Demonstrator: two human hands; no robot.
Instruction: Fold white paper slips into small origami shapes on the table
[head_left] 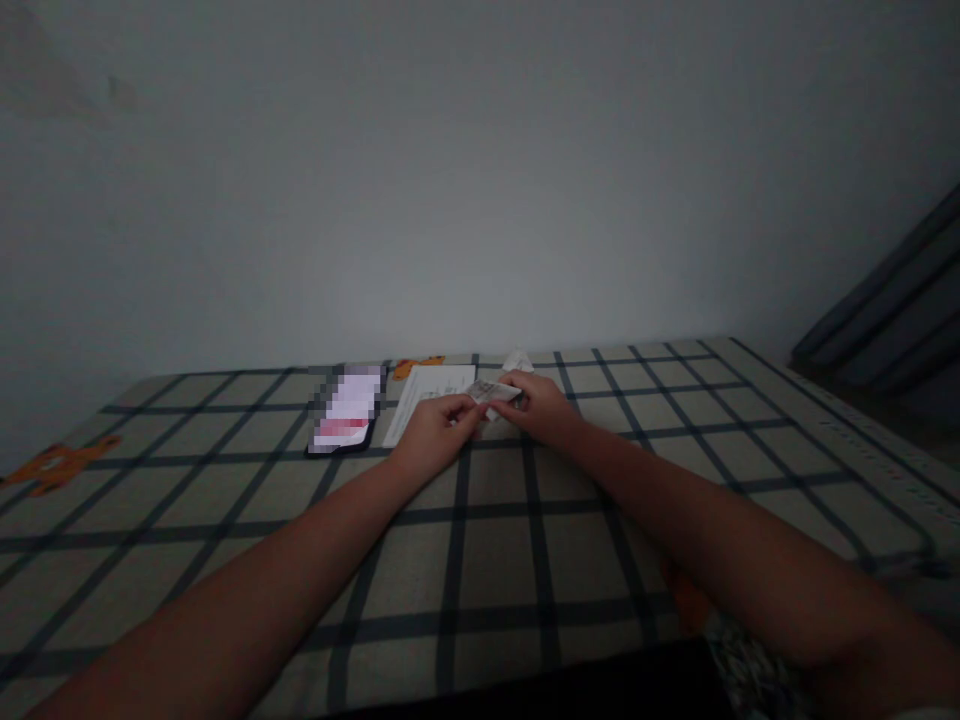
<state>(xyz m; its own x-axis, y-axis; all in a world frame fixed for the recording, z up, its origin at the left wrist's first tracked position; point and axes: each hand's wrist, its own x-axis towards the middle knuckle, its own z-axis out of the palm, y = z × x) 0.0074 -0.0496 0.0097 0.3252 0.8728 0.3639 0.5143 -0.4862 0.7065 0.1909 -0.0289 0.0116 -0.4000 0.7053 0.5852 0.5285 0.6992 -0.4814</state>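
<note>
Between my two hands is a small piece of printed paper (pixel 495 391), whitish with dark marks, held above the checked cloth. My left hand (pixel 436 428) pinches its left edge between thumb and fingers. At its right end, my right hand (pixel 546 408) grips it the same way. A larger white sheet with faint print (pixel 427 390) lies flat just beyond and left of my left hand, partly covered by it. Behind my right hand sits a crumpled, pale, thin thing (pixel 517 359), too dim to name.
A phone with a lit, pixelated screen (pixel 349 408) lies left of the sheet. The checked cloth (pixel 495 560) with orange animal figures (pixel 64 463) covers the surface. A plain wall (pixel 480 180) rises behind; dark striped fabric (pixel 892 285) hangs at the right.
</note>
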